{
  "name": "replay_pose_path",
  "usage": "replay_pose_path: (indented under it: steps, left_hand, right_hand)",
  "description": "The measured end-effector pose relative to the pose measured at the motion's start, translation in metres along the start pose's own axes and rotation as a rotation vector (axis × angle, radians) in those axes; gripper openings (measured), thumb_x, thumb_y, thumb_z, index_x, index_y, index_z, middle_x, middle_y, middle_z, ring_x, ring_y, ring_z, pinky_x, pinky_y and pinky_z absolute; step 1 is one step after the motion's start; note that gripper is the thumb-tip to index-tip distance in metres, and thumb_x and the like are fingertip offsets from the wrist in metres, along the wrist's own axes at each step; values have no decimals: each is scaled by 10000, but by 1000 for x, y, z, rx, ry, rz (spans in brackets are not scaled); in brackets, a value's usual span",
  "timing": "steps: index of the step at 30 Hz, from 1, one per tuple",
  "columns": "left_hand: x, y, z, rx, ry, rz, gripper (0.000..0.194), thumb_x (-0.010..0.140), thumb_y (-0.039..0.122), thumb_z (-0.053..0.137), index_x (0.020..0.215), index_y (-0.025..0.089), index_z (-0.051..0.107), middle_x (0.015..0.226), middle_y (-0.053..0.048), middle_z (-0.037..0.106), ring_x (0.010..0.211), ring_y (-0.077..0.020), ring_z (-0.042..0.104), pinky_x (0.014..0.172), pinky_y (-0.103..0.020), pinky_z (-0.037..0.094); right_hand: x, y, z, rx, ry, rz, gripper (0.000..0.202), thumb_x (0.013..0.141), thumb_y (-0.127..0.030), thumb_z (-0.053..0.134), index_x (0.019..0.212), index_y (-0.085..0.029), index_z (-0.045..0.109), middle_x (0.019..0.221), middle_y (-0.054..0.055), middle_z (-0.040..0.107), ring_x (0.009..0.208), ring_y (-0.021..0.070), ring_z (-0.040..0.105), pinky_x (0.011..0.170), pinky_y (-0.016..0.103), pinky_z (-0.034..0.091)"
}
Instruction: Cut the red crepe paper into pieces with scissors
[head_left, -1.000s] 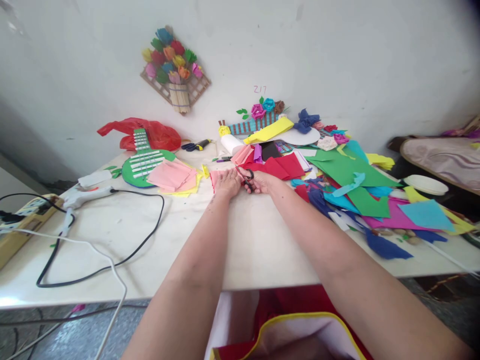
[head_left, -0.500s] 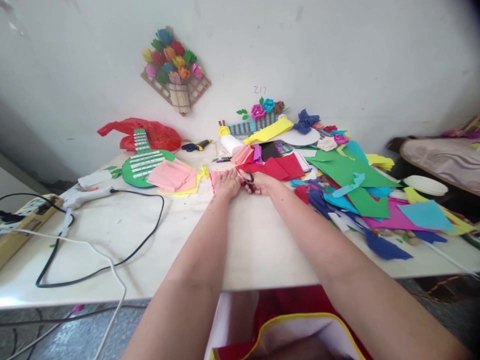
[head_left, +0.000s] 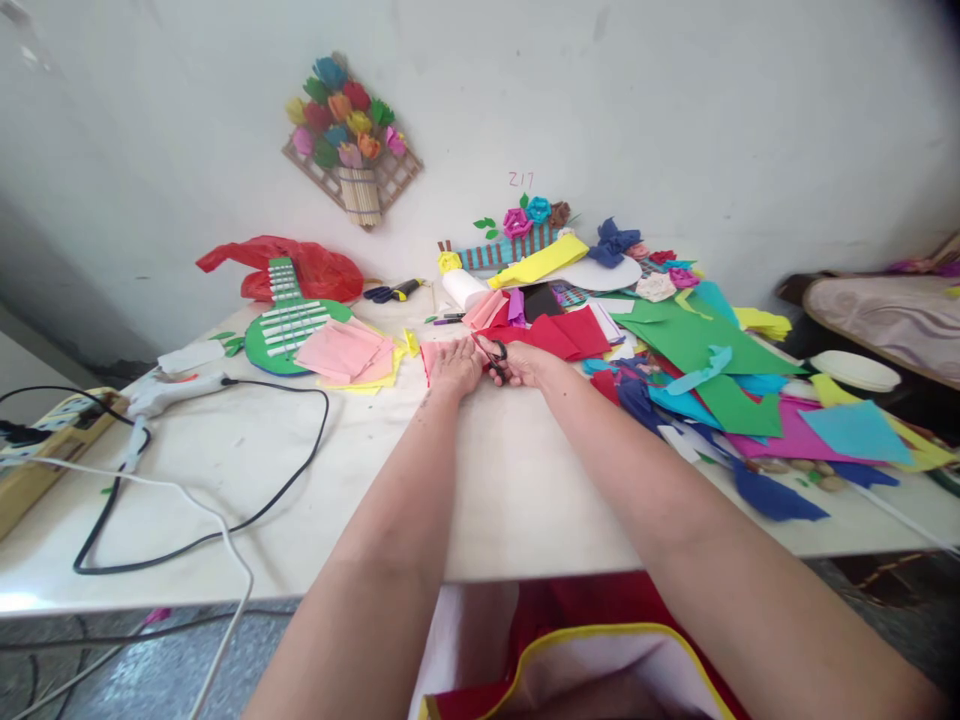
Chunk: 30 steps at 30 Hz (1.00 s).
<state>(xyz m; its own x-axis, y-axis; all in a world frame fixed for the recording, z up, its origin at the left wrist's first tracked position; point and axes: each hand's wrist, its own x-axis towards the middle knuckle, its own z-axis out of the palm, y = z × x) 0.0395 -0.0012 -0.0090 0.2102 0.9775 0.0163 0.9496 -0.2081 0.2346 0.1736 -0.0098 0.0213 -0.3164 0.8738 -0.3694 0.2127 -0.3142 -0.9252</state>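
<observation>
My left hand (head_left: 459, 366) lies flat, fingers stretched out, pressing pink paper (head_left: 430, 352) with a red edge onto the table. Just right of it, my right hand (head_left: 521, 366) is closed around the dark handles of a pair of scissors (head_left: 497, 360). The blades point up and left toward the paper by my left fingertips; whether they are apart is too small to tell. Behind the scissors lie pieces of red paper (head_left: 574, 333). Left of my left hand, a stack of pink sheets (head_left: 346, 352) rests on yellow paper (head_left: 381, 378).
A green guitar-shaped craft (head_left: 259, 343) and a red plastic bag (head_left: 319, 268) stand at the back left. The glue gun (head_left: 176, 394) and its black cord lie at left, near a power strip (head_left: 45, 450). Coloured paper, including a green sheet (head_left: 697, 330), is heaped at right.
Almost nothing differs. Both hands and the scissors stay in the same place, and the whole view has shifted very slightly.
</observation>
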Motion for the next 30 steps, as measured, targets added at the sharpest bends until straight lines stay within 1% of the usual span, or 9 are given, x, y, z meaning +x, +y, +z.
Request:
replay_pose_path:
  steps: [2,8,20,28,30]
  left_hand:
    - [-1,1,-1,-4,-4,4,559,904,292,117,1435,164,241,1515,-28,152,1390,-196,83,1116,-427,82]
    - [-4,3,-4,2,-23,-25,580,898,274,100,1451,115,171,1520,-30,125,1391,-195,65,1121,-400,81]
    - [-1,1,-2,-1,-3,-10,579,898,280,103,1449,119,179,1520,-34,120,1391,-195,80,1120,-417,102]
    - [-3,3,-3,0,-22,-19,572,901,278,105,1447,127,189,1523,-21,100,1392,-191,64,1123,-408,89]
    - [-3,3,-3,1,-21,-16,569,902,275,101,1442,136,212,1523,-16,103,1392,-192,64,1123,-406,85]
  right_hand:
    - [2,-2,-1,-2,-19,5,578,719,-723,454,697,-148,514,493,2,522,376,66,485,271,137,223]
    - [2,-4,-3,-1,-53,14,568,741,-716,435,689,-154,502,493,-1,509,376,65,481,272,133,203]
    - [2,-1,-1,4,-5,9,564,748,-706,441,663,-151,497,488,3,515,369,60,460,290,144,204]
    - [-3,-2,4,1,40,-17,515,796,-638,459,646,-147,496,460,-12,495,351,48,440,301,145,177]
    - [-5,-2,5,-4,60,-26,497,798,-621,476,647,-148,494,451,-15,491,346,47,433,303,146,180]
